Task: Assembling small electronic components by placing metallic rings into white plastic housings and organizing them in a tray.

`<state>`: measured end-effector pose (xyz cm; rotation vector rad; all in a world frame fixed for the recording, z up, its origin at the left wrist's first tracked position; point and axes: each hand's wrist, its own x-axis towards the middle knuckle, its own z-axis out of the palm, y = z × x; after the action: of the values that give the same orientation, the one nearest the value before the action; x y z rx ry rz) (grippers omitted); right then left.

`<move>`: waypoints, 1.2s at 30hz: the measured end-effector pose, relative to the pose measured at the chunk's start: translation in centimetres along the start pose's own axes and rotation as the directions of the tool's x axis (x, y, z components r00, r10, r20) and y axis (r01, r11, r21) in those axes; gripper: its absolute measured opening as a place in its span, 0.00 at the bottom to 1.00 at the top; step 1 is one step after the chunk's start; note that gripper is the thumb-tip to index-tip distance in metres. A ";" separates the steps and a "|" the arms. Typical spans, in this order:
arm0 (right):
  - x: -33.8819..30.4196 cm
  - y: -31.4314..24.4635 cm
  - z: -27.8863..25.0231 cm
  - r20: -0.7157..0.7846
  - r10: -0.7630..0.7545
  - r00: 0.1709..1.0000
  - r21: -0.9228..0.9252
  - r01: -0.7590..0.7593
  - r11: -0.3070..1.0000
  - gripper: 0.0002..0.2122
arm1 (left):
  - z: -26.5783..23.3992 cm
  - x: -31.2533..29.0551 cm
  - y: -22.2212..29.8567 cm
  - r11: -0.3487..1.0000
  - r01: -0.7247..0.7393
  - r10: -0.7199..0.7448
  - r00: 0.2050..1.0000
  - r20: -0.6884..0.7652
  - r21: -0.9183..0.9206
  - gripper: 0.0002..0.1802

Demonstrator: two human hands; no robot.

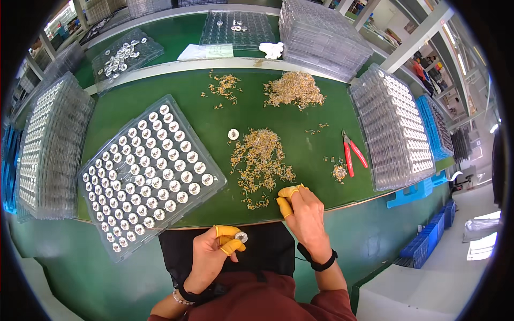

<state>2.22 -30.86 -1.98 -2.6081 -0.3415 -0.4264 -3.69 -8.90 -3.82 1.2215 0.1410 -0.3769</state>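
Observation:
My left hand (215,249), in yellow finger cots, is closed on a small round silver reflector cup (241,237), held above my lap near the table edge. My right hand (303,213), also in yellow finger cots, is at the table's front edge. Its thumb and fingertips are pinched together, and whatever they hold is too small to make out. Just beyond it lies a loose pile of tiny yellow-and-silver wire-legged parts (261,155). A single reflector cup (233,134) sits beside that pile. On the left, a clear plastic tray (210,170) holds rows of similar cups.
Red-handled cutters (351,152) lie at the right. Behind are a larger parts heap (294,90) and a small one (225,86). Stacked trays stand left (56,155) and right (393,128), with more at the back (321,40). A blue stool (412,192) is below right.

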 end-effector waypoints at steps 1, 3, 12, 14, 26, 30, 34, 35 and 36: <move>0.0 0.1 -0.1 0.001 -0.043 0.999 -0.004 0.043 0.999 0.06 | 0.0 -0.1 -0.1 1.000 0.012 -0.012 1.000 0.005 -0.001 0.08; 0.2 0.2 -0.3 -0.002 -0.132 0.991 -0.013 0.131 0.991 0.06 | 0.1 -0.2 -0.1 1.000 -0.004 0.004 1.000 0.006 -0.001 0.08; -0.1 -1.0 -1.0 0.156 0.023 0.988 0.164 -0.048 0.985 0.07 | 0.3 -0.5 -0.2 0.998 0.030 -0.030 1.000 0.003 -0.053 0.08; -0.8 -1.7 -1.2 0.219 0.176 0.960 0.477 -0.262 0.839 0.07 | 0.5 -0.4 0.0 0.998 0.030 -0.030 0.999 0.011 -0.055 0.08; -4.5 -4.9 1.7 0.281 0.154 0.947 0.845 -0.320 0.428 0.06 | 0.4 -0.7 0.4 0.989 0.004 0.004 0.998 0.057 -0.147 0.10; -5.0 -5.2 1.7 0.320 0.165 0.933 0.825 -0.360 0.436 0.07 | 0.3 -0.8 0.3 0.988 0.004 0.004 0.998 0.056 -0.152 0.09; -5.3 -5.3 2.0 0.300 0.185 0.936 0.838 -0.351 0.417 0.06 | 0.3 -0.8 0.3 0.988 0.014 -0.005 0.998 0.060 -0.154 0.08; -5.3 -5.3 2.2 0.300 0.185 0.936 0.839 -0.351 0.416 0.06 | 0.3 -0.8 0.4 0.988 0.015 -0.006 0.998 0.060 -0.153 0.08; -5.2 -5.4 2.5 0.232 0.188 0.954 0.821 -0.296 0.489 0.07 | 0.2 -0.8 0.4 0.990 0.005 0.003 0.998 0.057 -0.143 0.08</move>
<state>-3.67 -25.91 -3.69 -1.6398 -0.1398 0.0280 -4.29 -8.86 -3.19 1.0681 0.1171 -0.3956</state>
